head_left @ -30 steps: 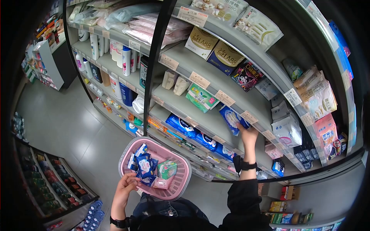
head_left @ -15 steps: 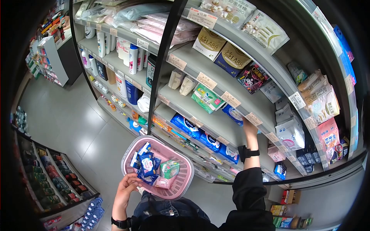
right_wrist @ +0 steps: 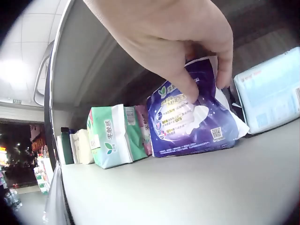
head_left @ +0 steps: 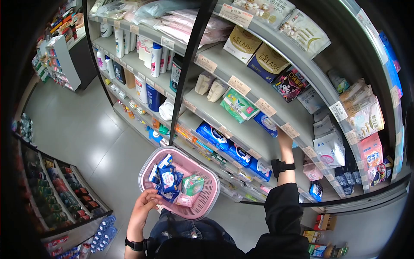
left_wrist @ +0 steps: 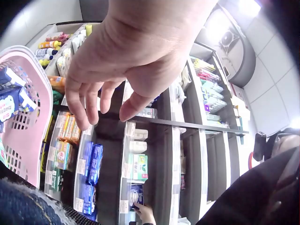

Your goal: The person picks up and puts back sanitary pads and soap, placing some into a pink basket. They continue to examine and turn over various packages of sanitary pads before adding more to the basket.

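Note:
My right hand (head_left: 284, 140) reaches into a middle shelf. In the right wrist view its thumb and fingers pinch the top of a dark blue pack of sanitary pads (right_wrist: 183, 122), which stands on the shelf board. A green-and-white pack (right_wrist: 105, 136) is to its left and a light blue pack (right_wrist: 269, 89) to its right. My left hand (left_wrist: 136, 56) hangs with loosely bent fingers and nothing in them, beside the near left rim of a pink basket (head_left: 214, 190). Inside the basket are blue packs (head_left: 169, 178), a green pack (head_left: 193, 184) and a pink pack (head_left: 185, 200).
Blue packs (head_left: 214, 134) line the shelf below. Boxes (head_left: 268, 62) stand on the shelf above. A black upright post (head_left: 189, 64) divides the shelving. Bottles (head_left: 156, 59) fill the left section. A low display rack (head_left: 60, 190) stands across the aisle floor (head_left: 103, 134).
My right hand has gone deeper into the shelf, and the blue pack there now stands further back, beside the green one. The left hand stays by the basket. The head view has shifted slightly.

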`<control>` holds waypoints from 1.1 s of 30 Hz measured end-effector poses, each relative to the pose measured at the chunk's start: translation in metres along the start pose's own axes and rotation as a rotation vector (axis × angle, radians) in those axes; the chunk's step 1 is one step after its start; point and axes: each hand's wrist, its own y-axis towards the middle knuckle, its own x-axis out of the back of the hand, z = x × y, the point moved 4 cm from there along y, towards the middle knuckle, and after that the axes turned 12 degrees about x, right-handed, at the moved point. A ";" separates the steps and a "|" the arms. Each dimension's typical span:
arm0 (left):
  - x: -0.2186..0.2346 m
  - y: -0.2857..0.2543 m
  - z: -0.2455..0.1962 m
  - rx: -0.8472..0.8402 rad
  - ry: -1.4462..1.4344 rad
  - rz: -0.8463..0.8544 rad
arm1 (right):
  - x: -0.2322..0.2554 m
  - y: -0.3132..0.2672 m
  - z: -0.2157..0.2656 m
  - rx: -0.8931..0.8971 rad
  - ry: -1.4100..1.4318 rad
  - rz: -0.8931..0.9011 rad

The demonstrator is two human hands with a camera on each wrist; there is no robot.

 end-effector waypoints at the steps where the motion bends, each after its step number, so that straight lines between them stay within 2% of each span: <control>1: 0.000 0.000 0.001 0.008 -0.003 -0.010 | 0.004 0.002 0.004 0.001 0.008 0.010; 3: -0.001 0.000 -0.001 0.002 0.003 0.006 | 0.010 0.005 0.012 -0.089 0.032 0.109; 5: 0.001 -0.001 -0.002 0.008 0.008 -0.010 | 0.010 0.004 0.020 -0.081 -0.007 0.062; 7: 0.005 -0.002 -0.001 0.002 0.007 -0.010 | 0.036 0.007 0.032 -0.209 0.088 -0.027; 8: 0.007 -0.003 -0.001 0.001 0.001 -0.023 | 0.050 0.011 0.049 -0.201 0.099 -0.021; 10: 0.012 -0.006 -0.001 0.002 -0.022 -0.031 | 0.087 0.010 0.093 -0.148 0.231 -0.326; 11: 0.016 -0.007 0.001 0.003 -0.027 -0.043 | 0.095 0.006 0.111 -0.145 0.242 -0.320; 13: 0.025 -0.010 0.006 0.010 -0.048 -0.065 | 0.095 -0.009 0.140 -0.348 0.378 -0.269; 14: 0.028 -0.012 0.008 0.013 -0.053 -0.077 | 0.084 -0.017 0.166 -0.309 0.612 -0.232; 15: 0.032 -0.013 0.011 0.030 -0.055 -0.104 | 0.071 -0.026 0.195 -0.269 0.844 -0.193; 16: 0.036 -0.015 0.012 0.045 -0.055 -0.131 | 0.052 -0.040 0.224 -0.298 0.928 -0.024; 17: 0.039 -0.016 0.012 0.046 -0.058 -0.142 | 0.031 -0.052 0.256 -0.165 0.957 0.098; 18: 0.041 -0.019 0.013 0.054 -0.073 -0.160 | 0.011 -0.064 0.290 -0.169 0.961 0.321; 19: 0.044 -0.021 0.013 0.061 -0.085 -0.178 | -0.022 -0.085 0.316 -0.156 1.137 0.513; 21: 0.052 -0.025 0.014 0.064 -0.090 -0.203 | -0.076 -0.122 0.366 -0.065 1.179 0.791; 23: 0.062 -0.031 0.016 0.062 -0.094 -0.224 | -0.130 -0.161 0.400 0.141 1.052 0.786; 25: 0.076 -0.039 0.020 0.066 -0.132 -0.267 | -0.164 -0.180 0.427 0.161 0.923 0.940; 30: 0.107 -0.057 0.034 0.085 -0.170 -0.321 | -0.231 -0.205 0.465 0.090 0.661 1.184; 33: 0.118 -0.064 0.036 0.103 -0.199 -0.358 | -0.266 -0.225 0.469 0.014 0.676 1.235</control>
